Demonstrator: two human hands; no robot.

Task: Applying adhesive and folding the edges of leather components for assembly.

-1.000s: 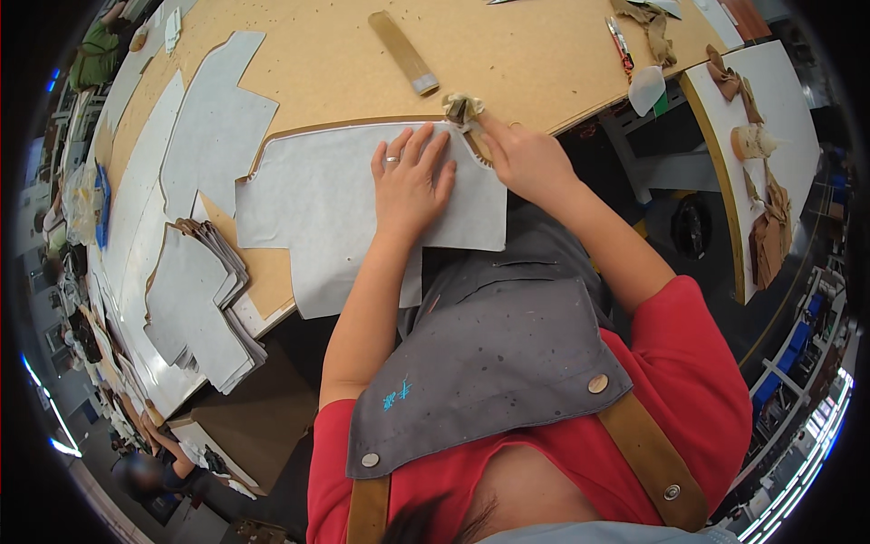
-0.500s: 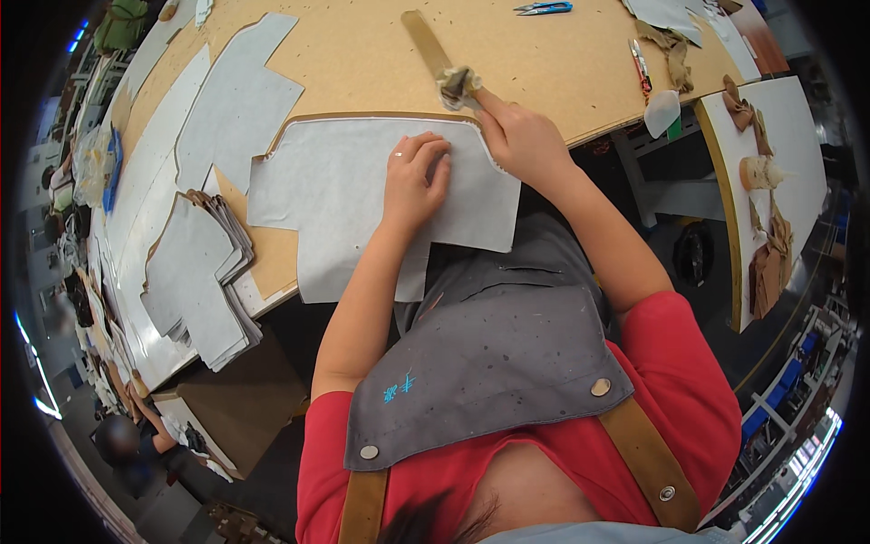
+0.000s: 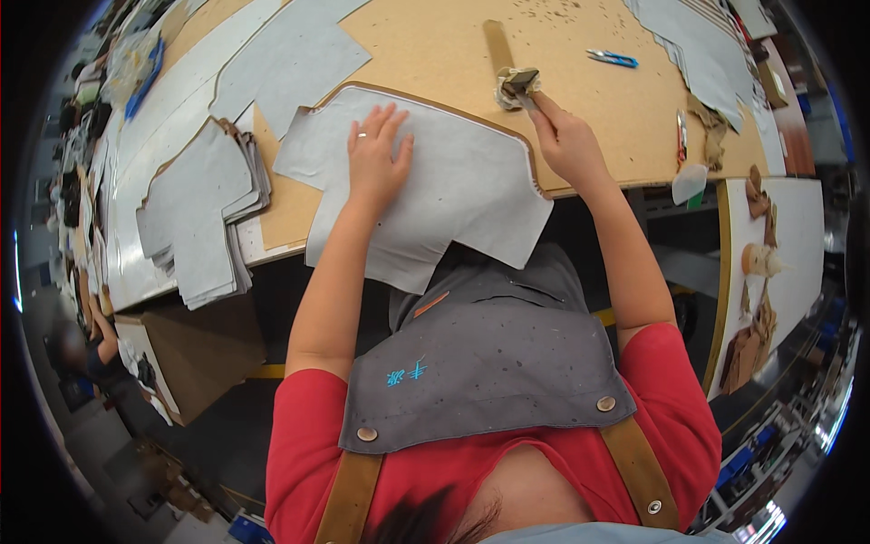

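My left hand (image 3: 377, 161) lies with spread fingers on a large pale-grey sheet piece (image 3: 453, 172), probably lined leather, with brown edging along its far side. The piece overhangs the table's near edge toward my lap. In my right hand (image 3: 573, 145) is the handle of a hammer-like tool (image 3: 521, 83), its dark metal head wrapped in a pale, crumpled material. This tool is above the table, just beyond the piece's far right edge. A flat tan strip (image 3: 497, 45) extends beyond the head; whether it belongs to the tool is unclear.
Stacked grey cut pieces (image 3: 195, 195) lie at the left, with another piece (image 3: 290, 68) behind. Blue-handled thread snips (image 3: 613, 59) and a red cutter (image 3: 681, 138) rest at the right. A white side table (image 3: 788, 208) holds a small container (image 3: 754, 260) and brown scraps.
The grey piece is turned clockwise on the table. My left hand has shifted toward its far left part with the fingers more spread. My right hand and the tool have swung away from its edge.
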